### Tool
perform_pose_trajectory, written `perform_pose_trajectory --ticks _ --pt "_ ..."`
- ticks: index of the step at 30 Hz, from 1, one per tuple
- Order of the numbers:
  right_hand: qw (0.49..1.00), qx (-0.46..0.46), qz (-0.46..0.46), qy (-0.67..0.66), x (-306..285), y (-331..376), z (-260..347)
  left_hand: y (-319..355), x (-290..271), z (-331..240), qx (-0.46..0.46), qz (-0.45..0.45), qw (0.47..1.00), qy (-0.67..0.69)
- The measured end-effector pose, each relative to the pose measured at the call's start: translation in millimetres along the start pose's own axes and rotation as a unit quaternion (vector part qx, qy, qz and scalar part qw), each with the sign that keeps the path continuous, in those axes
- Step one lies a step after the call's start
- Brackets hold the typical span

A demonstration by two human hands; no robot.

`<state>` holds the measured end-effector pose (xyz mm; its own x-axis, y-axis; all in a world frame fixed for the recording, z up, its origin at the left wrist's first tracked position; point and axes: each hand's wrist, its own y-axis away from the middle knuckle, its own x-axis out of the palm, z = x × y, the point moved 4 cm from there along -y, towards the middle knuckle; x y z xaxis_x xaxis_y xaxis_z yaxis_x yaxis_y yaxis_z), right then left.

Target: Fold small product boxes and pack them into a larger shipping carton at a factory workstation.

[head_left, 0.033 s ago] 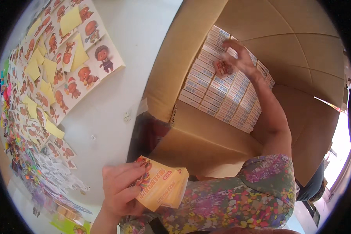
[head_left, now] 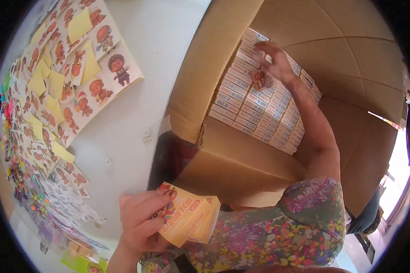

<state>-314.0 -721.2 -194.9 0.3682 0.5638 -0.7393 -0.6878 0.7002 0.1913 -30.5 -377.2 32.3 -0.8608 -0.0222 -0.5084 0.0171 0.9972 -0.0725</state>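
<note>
At the lower middle, my left hand (head_left: 140, 218) is closed round a small yellow printed box (head_left: 187, 218), fingers over its left side. Its right end is pale and looks like an unclosed edge, though what is inside cannot be seen. My right arm reaches into a large brown cardboard carton (head_left: 241, 157). There, my right hand (head_left: 278, 66) is curled, its fingers blurred, above a small clear packet (head_left: 262, 80) of reddish-brown pieces that appears to hang from them. Just beneath are rows of stacked slim white boxes (head_left: 255, 107).
On the white table (head_left: 155, 54) at left lie many sheets of cartoon figure stickers (head_left: 118, 68) with yellow paper slips (head_left: 79, 25). Colourful small items (head_left: 13, 168) line the far left edge. Carton flaps rise round the stacked boxes. Another person (head_left: 366, 218) is partly visible at right.
My right hand has shifted slightly, with its fingers a little more spread; the packet beside it has turned a bit. My left hand and the yellow box stay the same.
</note>
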Motion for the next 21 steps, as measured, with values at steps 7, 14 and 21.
perform_pose_trajectory --ticks 7,14,21 --pt "0.9 -0.157 0.057 0.402 123 -107 -53 1 -1 1 0.009 0.011 1.0 -0.019" --pt "0.902 -0.119 0.068 0.409 140 -118 -48 2 -1 0 -0.003 0.013 1.0 -0.002" --pt "0.903 -0.076 0.073 0.416 134 -126 -52 -2 0 -2 -0.014 -0.002 1.0 -0.002"
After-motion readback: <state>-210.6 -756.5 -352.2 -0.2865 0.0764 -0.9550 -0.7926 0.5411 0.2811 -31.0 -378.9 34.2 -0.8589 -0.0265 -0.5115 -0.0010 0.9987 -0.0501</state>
